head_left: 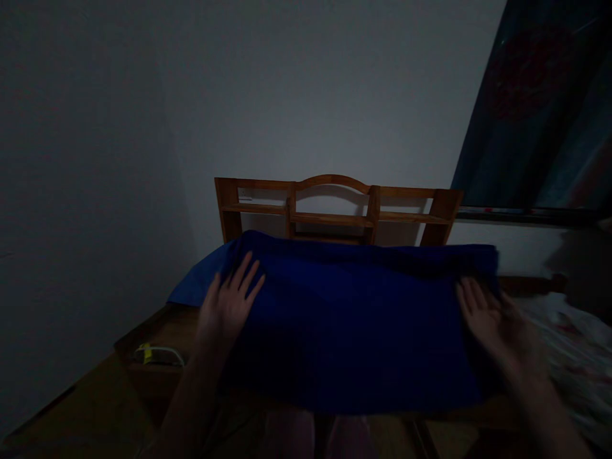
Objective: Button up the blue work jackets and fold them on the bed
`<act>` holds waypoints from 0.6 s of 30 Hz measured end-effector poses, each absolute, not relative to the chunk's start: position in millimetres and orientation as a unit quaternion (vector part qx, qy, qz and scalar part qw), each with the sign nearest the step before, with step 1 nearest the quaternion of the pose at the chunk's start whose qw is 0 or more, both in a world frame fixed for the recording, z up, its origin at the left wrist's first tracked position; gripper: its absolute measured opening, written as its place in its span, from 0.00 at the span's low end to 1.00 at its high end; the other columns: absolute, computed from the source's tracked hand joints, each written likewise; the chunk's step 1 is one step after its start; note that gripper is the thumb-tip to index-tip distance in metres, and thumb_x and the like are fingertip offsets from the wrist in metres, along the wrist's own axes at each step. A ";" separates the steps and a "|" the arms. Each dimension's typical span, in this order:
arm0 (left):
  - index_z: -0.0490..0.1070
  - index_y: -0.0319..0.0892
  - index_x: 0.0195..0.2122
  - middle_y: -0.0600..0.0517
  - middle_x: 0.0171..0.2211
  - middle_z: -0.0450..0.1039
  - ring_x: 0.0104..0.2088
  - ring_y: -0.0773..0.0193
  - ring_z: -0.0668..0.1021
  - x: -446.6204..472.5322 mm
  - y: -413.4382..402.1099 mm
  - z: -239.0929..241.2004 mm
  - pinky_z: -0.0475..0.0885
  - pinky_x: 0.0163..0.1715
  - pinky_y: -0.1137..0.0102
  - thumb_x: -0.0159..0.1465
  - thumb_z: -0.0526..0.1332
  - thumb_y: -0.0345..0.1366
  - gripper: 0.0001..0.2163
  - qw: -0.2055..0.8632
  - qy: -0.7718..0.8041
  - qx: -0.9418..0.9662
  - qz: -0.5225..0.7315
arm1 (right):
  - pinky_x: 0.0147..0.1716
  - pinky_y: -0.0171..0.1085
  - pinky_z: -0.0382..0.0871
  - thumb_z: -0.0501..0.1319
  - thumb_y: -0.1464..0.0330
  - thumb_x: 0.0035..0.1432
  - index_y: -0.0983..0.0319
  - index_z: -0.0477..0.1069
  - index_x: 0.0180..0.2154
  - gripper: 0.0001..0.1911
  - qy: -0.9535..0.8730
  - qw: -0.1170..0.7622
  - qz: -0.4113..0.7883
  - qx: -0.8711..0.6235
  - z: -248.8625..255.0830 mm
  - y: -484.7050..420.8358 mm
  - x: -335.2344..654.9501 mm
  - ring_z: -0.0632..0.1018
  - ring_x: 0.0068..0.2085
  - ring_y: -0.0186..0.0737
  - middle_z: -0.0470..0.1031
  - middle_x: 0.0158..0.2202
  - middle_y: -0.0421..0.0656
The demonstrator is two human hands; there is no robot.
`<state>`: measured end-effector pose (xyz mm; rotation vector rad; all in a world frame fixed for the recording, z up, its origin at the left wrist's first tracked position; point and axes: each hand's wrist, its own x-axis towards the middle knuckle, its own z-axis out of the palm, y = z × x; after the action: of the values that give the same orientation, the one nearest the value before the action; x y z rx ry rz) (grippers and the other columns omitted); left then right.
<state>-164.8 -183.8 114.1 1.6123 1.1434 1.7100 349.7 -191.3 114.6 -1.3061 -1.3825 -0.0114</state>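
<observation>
- The dark blue cloth (354, 319) spreads between the two hands, reaching past the wooden desk's (174, 328) front edge.
- Left hand (229, 306): fingers spread wide, over the cloth's left side.
- Right hand (492, 322): fingers side by side at the cloth's right edge; I can't tell whether it pinches.
- A pale cord (167, 352) lies by the desk's front left corner.

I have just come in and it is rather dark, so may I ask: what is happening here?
A bare-handed person is busy with a blue cloth, which is spread out in front of a wooden shelf unit. The left hand is open at one side of the cloth; the right hand is open at the other. Whether either touches it is hard to tell.
</observation>
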 end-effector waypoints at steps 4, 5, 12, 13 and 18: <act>0.45 0.43 0.63 0.47 0.62 0.51 0.59 0.59 0.63 -159.1 -67.6 145.9 0.66 0.53 0.60 0.67 0.33 0.46 0.25 0.453 0.289 0.547 0.642 | 0.55 0.43 0.62 0.36 0.60 0.64 0.69 0.43 0.63 0.31 -0.545 0.677 0.336 -0.363 111.4 -114.3 338.5 0.60 0.60 0.41 0.48 0.63 0.52; 0.45 0.42 0.62 0.44 0.62 0.52 0.57 0.60 0.65 -161.3 -42.5 139.2 0.67 0.52 0.61 0.67 0.36 0.45 0.24 0.518 0.291 0.498 0.632 | 0.55 0.43 0.63 0.38 0.60 0.63 0.67 0.46 0.63 0.30 -0.488 0.693 0.399 -0.350 102.0 -94.4 335.0 0.61 0.60 0.40 0.49 0.63 0.51; 0.47 0.32 0.59 0.30 0.53 0.60 0.47 0.53 0.74 -167.3 25.7 54.0 0.73 0.40 0.59 0.65 0.45 0.36 0.22 0.669 0.454 0.289 0.513 | 0.46 0.40 0.70 0.44 0.70 0.60 0.63 0.64 0.46 0.15 -0.222 0.656 0.553 -0.464 19.4 -24.0 328.6 0.73 0.48 0.37 0.69 0.47 0.51; 0.46 0.32 0.59 0.30 0.52 0.61 0.46 0.53 0.74 -167.2 25.0 50.6 0.73 0.39 0.59 0.65 0.47 0.38 0.23 0.669 0.461 0.282 0.511 | 0.46 0.40 0.70 0.46 0.69 0.60 0.63 0.64 0.44 0.14 -0.223 0.651 0.550 -0.474 17.1 -23.4 330.0 0.74 0.47 0.37 0.70 0.46 0.51; 0.63 0.35 0.52 0.37 0.52 0.65 0.49 0.53 0.72 -191.0 -12.0 64.6 0.69 0.45 0.63 0.56 0.58 0.52 0.29 0.507 0.548 0.411 0.523 | 0.47 0.43 0.70 0.54 0.63 0.56 0.60 0.67 0.42 0.13 -0.308 0.618 0.484 -0.537 32.9 -47.5 353.7 0.75 0.45 0.42 0.71 0.46 0.49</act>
<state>-191.0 -12.0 64.6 0.9910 1.3220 1.2621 353.7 -47.5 32.9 -1.2363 -0.7090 1.1144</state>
